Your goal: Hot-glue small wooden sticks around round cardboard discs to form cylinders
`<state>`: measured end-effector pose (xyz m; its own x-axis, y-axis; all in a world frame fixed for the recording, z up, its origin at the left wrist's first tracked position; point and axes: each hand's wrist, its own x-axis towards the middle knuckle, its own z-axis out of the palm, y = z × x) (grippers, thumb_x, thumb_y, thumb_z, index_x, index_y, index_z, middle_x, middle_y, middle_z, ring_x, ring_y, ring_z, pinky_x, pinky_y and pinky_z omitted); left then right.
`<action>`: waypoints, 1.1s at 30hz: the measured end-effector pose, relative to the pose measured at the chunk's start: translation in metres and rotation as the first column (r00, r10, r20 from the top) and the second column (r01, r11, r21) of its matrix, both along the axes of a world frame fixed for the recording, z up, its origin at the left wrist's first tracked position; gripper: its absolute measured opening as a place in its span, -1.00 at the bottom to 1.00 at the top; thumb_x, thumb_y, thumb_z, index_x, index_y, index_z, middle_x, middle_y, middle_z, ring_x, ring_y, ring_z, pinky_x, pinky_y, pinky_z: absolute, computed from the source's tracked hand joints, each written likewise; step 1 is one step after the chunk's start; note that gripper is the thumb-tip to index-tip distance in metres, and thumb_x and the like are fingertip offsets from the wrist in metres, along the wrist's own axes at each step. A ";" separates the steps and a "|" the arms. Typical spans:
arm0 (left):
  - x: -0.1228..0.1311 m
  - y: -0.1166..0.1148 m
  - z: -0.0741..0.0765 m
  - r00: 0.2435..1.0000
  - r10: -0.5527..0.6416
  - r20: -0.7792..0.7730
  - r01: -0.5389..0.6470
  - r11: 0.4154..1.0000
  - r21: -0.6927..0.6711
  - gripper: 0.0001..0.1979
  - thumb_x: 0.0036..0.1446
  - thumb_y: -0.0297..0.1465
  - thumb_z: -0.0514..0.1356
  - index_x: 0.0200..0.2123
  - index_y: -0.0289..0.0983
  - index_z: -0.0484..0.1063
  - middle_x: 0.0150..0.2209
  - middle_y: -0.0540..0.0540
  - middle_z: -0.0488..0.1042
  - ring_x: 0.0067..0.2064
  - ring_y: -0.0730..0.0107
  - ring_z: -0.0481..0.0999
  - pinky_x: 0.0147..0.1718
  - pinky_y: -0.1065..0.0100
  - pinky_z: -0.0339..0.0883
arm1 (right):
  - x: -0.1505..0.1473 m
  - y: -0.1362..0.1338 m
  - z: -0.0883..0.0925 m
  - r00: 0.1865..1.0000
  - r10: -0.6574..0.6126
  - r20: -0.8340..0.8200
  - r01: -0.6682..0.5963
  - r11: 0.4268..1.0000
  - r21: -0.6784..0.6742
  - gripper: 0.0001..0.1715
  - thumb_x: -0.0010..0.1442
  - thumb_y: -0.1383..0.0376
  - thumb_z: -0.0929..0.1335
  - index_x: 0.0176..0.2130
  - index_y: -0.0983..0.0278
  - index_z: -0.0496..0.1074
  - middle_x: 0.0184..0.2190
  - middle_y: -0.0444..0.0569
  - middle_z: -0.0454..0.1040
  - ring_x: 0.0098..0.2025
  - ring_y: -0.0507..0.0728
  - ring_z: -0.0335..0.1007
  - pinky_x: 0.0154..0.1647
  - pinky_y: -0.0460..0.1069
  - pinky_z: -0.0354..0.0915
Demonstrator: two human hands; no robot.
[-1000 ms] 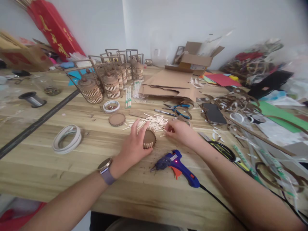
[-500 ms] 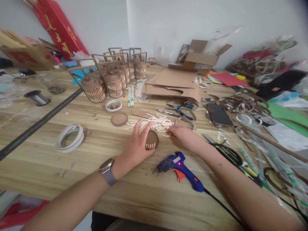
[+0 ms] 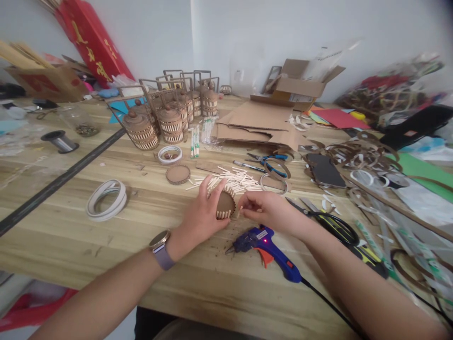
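Note:
My left hand (image 3: pixel 201 215) curls around a small round cardboard basket (image 3: pixel 225 203) ringed with short pale sticks, holding it tipped on the wooden table (image 3: pixel 141 245). My right hand (image 3: pixel 267 210) is pinched on a thin pale stick (image 3: pixel 239 212) right beside the basket's rim. A heap of loose sticks (image 3: pixel 235 179) lies just behind the basket. A blue glue gun (image 3: pixel 265 245) with a lit red light rests in front of my right hand, nozzle pointing left.
A scalloped cardboard disc (image 3: pixel 177 174) and tape rings (image 3: pixel 106 199) lie left of the basket. Several finished stick lanterns (image 3: pixel 170 123) stand behind. Scissors (image 3: pixel 271 160), cardboard sheets (image 3: pixel 258 125), a box (image 3: pixel 297 85) and cardboard strips (image 3: pixel 357 156) crowd the right side.
My right hand has drawn back from the stick heap toward the basket with a stick pinched in it. My left hand keeps its hold on the basket.

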<state>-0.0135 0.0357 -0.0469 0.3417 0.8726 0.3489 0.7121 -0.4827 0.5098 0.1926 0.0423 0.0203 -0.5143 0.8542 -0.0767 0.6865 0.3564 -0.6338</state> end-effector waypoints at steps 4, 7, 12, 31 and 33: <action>0.000 0.000 -0.001 1.000 -0.010 0.005 0.010 1.000 0.020 0.04 -0.07 -0.40 0.44 0.35 -0.06 -0.11 0.36 -0.32 -0.13 0.34 -0.26 0.13 0.11 -0.12 0.36 | -0.011 -0.003 -0.011 0.999 0.002 -0.049 -0.002 1.000 -0.008 -0.89 0.14 0.44 0.34 -0.35 0.27 0.45 -0.49 -0.17 0.47 -0.46 0.02 0.33 -0.42 -0.11 0.20; 0.000 -0.001 -0.001 1.000 -0.020 0.007 0.020 1.000 0.017 0.02 -0.05 -0.39 0.43 0.35 -0.06 -0.11 0.36 -0.33 -0.13 0.35 -0.27 0.11 0.11 -0.14 0.36 | -0.012 -0.003 -0.016 0.998 0.001 -0.057 -0.001 1.000 0.009 -0.89 0.15 0.45 0.34 -0.34 0.27 0.45 -0.47 -0.15 0.48 -0.45 0.03 0.34 -0.42 -0.11 0.22; 0.000 0.000 0.000 1.000 -0.027 0.015 0.027 1.000 0.015 0.03 -0.07 -0.44 0.43 0.36 -0.07 -0.10 0.36 -0.32 -0.12 0.35 -0.23 0.12 0.13 -0.11 0.35 | -0.011 -0.004 -0.019 0.997 0.029 -0.067 -0.025 0.997 0.066 -0.89 0.18 0.46 0.35 -0.33 0.27 0.44 -0.43 -0.12 0.51 -0.41 0.04 0.38 -0.36 -0.10 0.25; 0.003 -0.001 0.001 1.000 -0.017 0.024 0.017 1.000 -0.005 0.08 -0.12 -0.37 0.50 0.34 -0.03 -0.09 0.36 -0.31 -0.08 0.33 -0.24 0.16 0.11 -0.14 0.36 | -0.014 -0.006 -0.026 0.997 0.055 -0.061 -0.048 0.993 0.111 -0.88 0.21 0.46 0.33 -0.33 0.26 0.39 -0.40 -0.08 0.51 -0.38 0.07 0.40 -0.34 -0.08 0.26; 0.005 -0.001 0.001 1.000 -0.008 0.022 0.008 1.000 -0.002 0.03 -0.08 -0.38 0.47 0.34 -0.05 -0.08 0.36 -0.31 -0.08 0.33 -0.25 0.16 0.09 -0.13 0.38 | -0.014 -0.005 -0.024 0.997 0.055 -0.053 -0.050 0.994 0.095 -0.89 0.20 0.46 0.33 -0.31 0.26 0.40 -0.37 -0.07 0.53 -0.36 0.07 0.41 -0.32 -0.08 0.27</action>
<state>-0.0090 0.0344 -0.0461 0.3405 0.8709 0.3545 0.6967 -0.4869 0.5268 0.1785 0.0369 -0.0037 -0.5599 0.8279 0.0318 0.6300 0.4504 -0.6326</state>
